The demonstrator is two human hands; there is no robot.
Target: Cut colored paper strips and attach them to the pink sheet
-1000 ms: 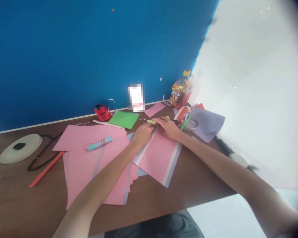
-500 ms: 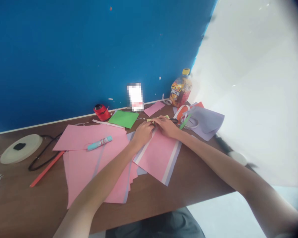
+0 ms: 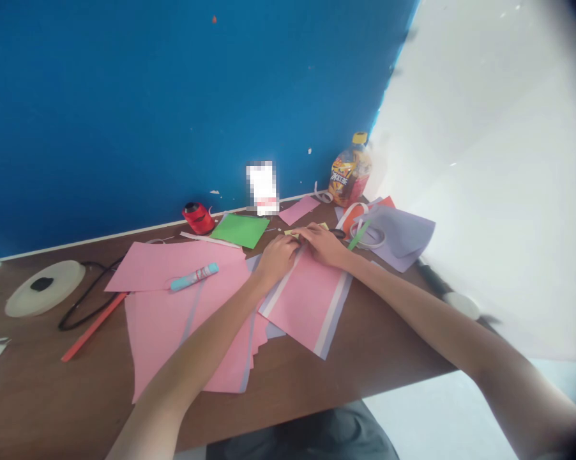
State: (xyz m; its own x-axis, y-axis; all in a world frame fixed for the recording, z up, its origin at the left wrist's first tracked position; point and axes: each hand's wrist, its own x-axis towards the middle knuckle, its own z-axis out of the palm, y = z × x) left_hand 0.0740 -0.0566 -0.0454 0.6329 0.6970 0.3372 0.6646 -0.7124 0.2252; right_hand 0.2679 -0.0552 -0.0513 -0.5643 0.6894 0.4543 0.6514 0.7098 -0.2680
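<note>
A pink sheet of paper (image 3: 303, 299) with white and lavender strips along its long sides lies in front of me. At its far end, my left hand (image 3: 276, 259) is closed with curled fingers on the left edge. My right hand (image 3: 324, 245) bends over the same far end, its fingers pinching or pressing the paper close to the left fingertips. The fingertips are partly hidden, so the exact grip is hard to see. Small yellow paper (image 3: 323, 227) shows just beyond the fingers, and dark scissor-like loops (image 3: 336, 234) sit beside my right hand.
Left of my hands is a stack of pink sheets (image 3: 163, 326) with a blue glue stick (image 3: 195, 277) on top. Behind lie green paper (image 3: 241, 230) and a red thread spool (image 3: 198, 218). A drink bottle (image 3: 349, 172) and lavender paper (image 3: 403, 233) are at the right back.
Both hands stay at the far end of the pink sheet with almost no visible movement. The whole view has shifted very slightly.
</note>
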